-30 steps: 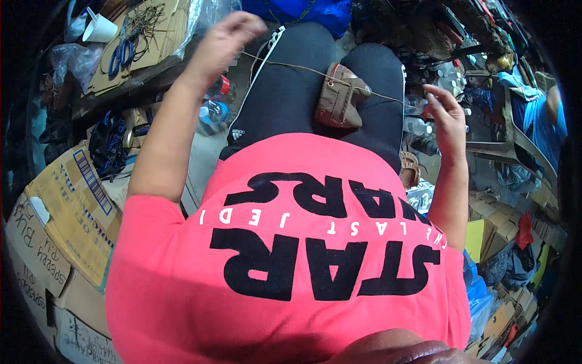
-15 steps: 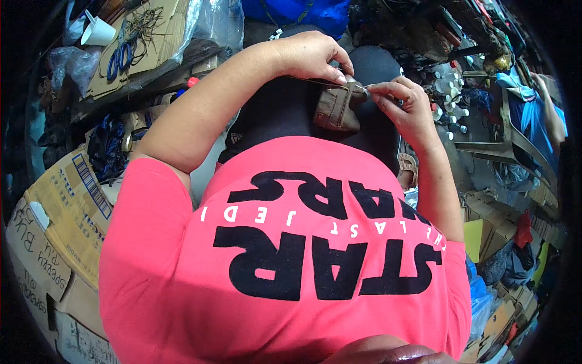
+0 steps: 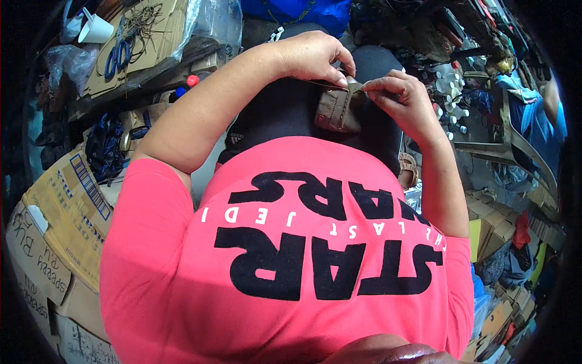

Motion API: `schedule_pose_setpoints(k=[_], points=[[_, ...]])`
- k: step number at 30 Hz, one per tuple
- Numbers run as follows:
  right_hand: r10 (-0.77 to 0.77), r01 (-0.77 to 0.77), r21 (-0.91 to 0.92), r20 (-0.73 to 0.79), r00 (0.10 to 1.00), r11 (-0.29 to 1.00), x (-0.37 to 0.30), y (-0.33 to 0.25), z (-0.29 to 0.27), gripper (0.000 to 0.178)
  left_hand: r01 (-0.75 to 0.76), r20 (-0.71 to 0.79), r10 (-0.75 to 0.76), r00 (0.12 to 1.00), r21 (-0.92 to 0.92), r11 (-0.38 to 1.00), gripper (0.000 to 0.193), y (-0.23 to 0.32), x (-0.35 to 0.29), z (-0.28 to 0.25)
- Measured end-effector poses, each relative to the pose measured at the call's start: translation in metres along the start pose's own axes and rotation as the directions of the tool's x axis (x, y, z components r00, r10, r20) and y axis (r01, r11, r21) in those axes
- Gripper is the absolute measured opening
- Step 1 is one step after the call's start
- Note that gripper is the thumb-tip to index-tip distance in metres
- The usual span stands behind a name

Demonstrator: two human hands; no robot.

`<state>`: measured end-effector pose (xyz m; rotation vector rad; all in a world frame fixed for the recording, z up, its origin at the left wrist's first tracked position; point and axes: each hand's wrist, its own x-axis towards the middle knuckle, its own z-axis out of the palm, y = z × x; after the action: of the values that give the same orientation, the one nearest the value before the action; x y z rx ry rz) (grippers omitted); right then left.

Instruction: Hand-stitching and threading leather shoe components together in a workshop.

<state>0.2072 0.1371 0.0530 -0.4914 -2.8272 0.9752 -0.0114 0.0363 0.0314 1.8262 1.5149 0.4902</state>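
Observation:
A small brown piece [image 3: 337, 109], looking like leather with a stitched seam like a shoe upper, rests over my dark-trousered lap. The thumb and fingers of my left hand [image 3: 318, 56] are closed on its upper edge. From the other side my right hand [image 3: 401, 97] pinches with thumb and forefinger right beside the piece's upper right corner. What sits between those right fingertips is too small to make out. A thin line like thread runs from near my left wrist toward the piece.
At upper left, blue-handled scissors [image 3: 117, 59] and brown cord strands [image 3: 144, 25] lie on cardboard near a white cup [image 3: 97, 29]. Several small bottles [image 3: 450, 91] stand to the right, before a plastic chair [image 3: 503, 150]. Cardboard boxes [image 3: 66, 206] fill the lower left.
My right fingertips have moved slightly left and up, closer to the piece's corner. The piece has tilted a little, and my left hand stays nearly in place.

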Motion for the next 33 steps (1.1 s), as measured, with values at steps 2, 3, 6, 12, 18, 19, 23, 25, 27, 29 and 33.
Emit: schedule_pose_setpoints(k=[2,3,6,12,18,19,23,25,27,29,33], points=[[0.099,-0.110,0.273,0.054,0.994,0.956,0.000,0.013,0.008,0.016,0.029,0.025,-0.029,0.999,0.013,1.000,0.030,-0.003,-0.001,0.000],[0.097,-0.109,0.272,0.056,0.994,0.956,-0.001,0.021,0.010,0.016,-0.012,0.022,0.013,1.000,-0.045,0.999,0.030,-0.007,0.000,0.002],[0.101,-0.125,0.421,0.078,0.992,0.898,-0.001,0.035,0.016,0.015,-0.052,0.043,0.056,0.997,-0.088,0.995,0.031,-0.011,0.004,0.001],[0.057,-0.049,0.234,-0.026,0.998,0.971,0.000,0.032,0.029,0.015,0.002,0.108,-0.003,0.994,0.013,1.000,0.036,-0.003,0.009,-0.001],[-0.005,0.013,0.134,-0.058,0.998,0.991,0.000,0.032,0.032,0.012,-0.104,-0.010,0.105,0.994,0.055,0.993,0.030,-0.008,0.003,0.010],[-0.006,0.013,0.134,-0.056,0.998,0.991,0.000,0.033,0.032,0.012,-0.092,-0.029,0.093,0.995,0.037,0.995,0.028,-0.007,0.003,0.012],[0.013,-0.006,0.170,-0.039,0.999,0.985,0.001,0.037,0.035,0.012,-0.067,-0.075,0.067,0.995,-0.003,0.998,0.025,-0.009,0.002,0.018],[0.028,-0.020,0.222,-0.033,0.999,0.975,0.001,0.037,0.036,0.012,-0.071,-0.086,0.070,0.994,-0.011,0.997,0.024,-0.009,0.001,0.020],[0.056,-0.045,0.159,-0.060,0.997,0.986,0.001,0.034,0.039,0.012,-0.074,-0.095,0.072,0.993,-0.020,0.997,0.024,-0.008,0.001,0.021],[0.030,-0.020,0.103,-0.101,0.994,0.995,-0.001,0.030,0.043,0.013,-0.045,-0.077,0.044,0.996,-0.005,0.999,0.025,-0.008,0.002,0.020],[-0.007,0.012,0.059,-0.073,0.997,0.998,-0.001,0.029,0.038,0.013,-0.063,-0.067,0.060,0.996,-0.046,0.997,0.024,-0.006,0.000,0.018]])
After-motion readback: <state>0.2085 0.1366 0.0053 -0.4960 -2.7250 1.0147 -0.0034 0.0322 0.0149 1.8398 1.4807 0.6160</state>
